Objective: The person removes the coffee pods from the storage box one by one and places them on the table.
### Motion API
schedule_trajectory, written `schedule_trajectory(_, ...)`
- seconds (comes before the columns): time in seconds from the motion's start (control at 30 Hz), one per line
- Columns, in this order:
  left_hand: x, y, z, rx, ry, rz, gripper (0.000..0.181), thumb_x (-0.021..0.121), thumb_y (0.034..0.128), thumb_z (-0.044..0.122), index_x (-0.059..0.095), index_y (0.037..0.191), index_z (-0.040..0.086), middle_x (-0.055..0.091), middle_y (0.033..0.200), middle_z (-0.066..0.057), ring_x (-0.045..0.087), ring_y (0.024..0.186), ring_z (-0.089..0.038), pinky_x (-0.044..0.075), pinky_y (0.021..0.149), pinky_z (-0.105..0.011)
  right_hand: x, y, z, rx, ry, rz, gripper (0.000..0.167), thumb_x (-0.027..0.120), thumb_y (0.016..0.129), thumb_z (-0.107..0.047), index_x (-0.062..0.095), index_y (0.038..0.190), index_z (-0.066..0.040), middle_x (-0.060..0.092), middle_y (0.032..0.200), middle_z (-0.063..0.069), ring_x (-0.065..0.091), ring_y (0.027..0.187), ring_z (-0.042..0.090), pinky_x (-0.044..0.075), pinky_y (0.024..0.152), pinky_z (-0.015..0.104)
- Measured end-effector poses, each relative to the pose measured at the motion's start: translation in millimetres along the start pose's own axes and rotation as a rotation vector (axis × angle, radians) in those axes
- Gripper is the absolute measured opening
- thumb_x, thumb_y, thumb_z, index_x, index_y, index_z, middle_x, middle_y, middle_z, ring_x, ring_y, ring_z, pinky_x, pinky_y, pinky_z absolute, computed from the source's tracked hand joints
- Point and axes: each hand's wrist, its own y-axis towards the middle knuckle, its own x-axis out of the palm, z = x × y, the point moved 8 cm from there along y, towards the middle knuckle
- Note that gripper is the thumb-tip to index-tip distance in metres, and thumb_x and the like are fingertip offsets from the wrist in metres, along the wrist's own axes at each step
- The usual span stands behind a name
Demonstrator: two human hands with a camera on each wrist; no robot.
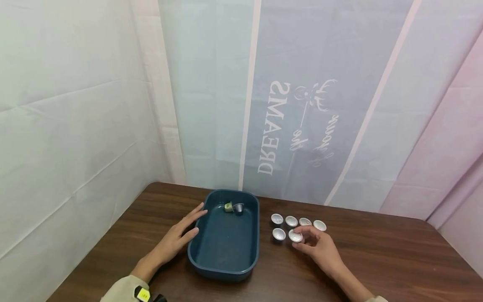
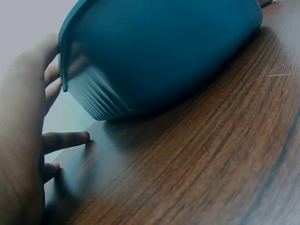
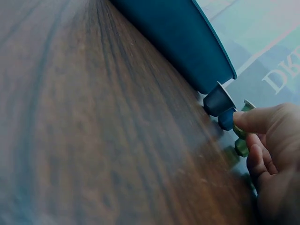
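A deep blue-green tray (image 1: 226, 265) stands on the table, with a green coffee capsule (image 1: 228, 207) and a dark coffee capsule (image 1: 239, 208) inside near its far end. My left hand (image 1: 174, 240) rests against the tray's left rim with its fingers stretched out, some of them reaching down to the table in the left wrist view. To the tray's right, my right hand (image 1: 320, 249) pinches a silver-lidded coffee capsule (image 1: 295, 236) between thumb and forefinger. That capsule looks green (image 3: 247, 106) in the right wrist view, partly hidden by the thumb.
Several more coffee capsules stand lid up around the right hand: one (image 1: 279, 234) just left of it and a row (image 1: 291, 221) behind. The dark wooden table (image 1: 377, 251) meets a printed curtain (image 1: 211, 105) at the back.
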Motion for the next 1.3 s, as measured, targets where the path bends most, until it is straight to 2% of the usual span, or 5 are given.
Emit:
schedule_trajectory(0.1,-0.7,0.8,0.5,-0.004,-0.014,0.001,0.048,0.046,0.1006,0.009,0.037,0.148,0.013,0.019,0.158,-0.006,0.021,0.142,-0.03,0.027,0.099,-0.066,0,-3.1,-15,0.004,-0.018,0.006,0.03,0.081,0.072,0.0,0.068,0.098,-0.005,0.064,0.083,0.006,0.058,0.071,0.011,0.051,0.06,0.026)
schedule_trajectory(0.37,-2.0,0.8,2.3,0.004,-0.018,0.012,0.049,0.047,0.1,0.007,0.038,0.148,0.014,0.019,0.158,-0.005,0.022,0.141,-0.031,0.028,0.099,-0.066,1,-4.4,-24,-0.003,-0.082,0.006,0.028,0.08,0.073,0.001,0.068,0.097,-0.006,0.061,0.08,0.006,0.058,0.063,0.012,0.049,0.057,0.024)
schedule_trajectory(0.73,-0.2,-2.6,1.8,0.003,-0.002,0.009,0.049,0.047,0.1005,0.008,0.038,0.148,0.016,0.019,0.158,-0.005,0.022,0.141,-0.03,0.028,0.099,-0.066,7,-0.4,20,0.021,-0.075,-0.012,0.031,0.083,0.072,-0.01,0.07,0.099,-0.017,0.06,0.08,-0.001,0.057,0.063,0.009,0.048,0.056,0.023)
schedule_trajectory(0.97,-0.8,-1.7,1.6,-0.001,-0.006,0.009,0.049,0.046,0.1008,0.01,0.038,0.148,0.017,0.02,0.158,-0.006,0.022,0.141,-0.031,0.028,0.099,-0.066,6,1.4,22,0.008,-0.079,-0.016,0.029,0.084,0.073,-0.014,0.07,0.099,-0.02,0.061,0.079,-0.001,0.059,0.065,0.011,0.05,0.057,0.024)
schedule_trajectory(1.3,-0.3,0.3,2.4,0.003,-0.009,0.008,0.049,0.047,0.1003,0.008,0.038,0.148,0.014,0.02,0.157,-0.006,0.022,0.141,-0.032,0.028,0.099,-0.066,5,3.0,25,0.014,-0.092,-0.007,0.032,0.081,0.075,-0.006,0.069,0.104,-0.013,0.061,0.081,0.0,0.059,0.064,0.01,0.049,0.057,0.024)
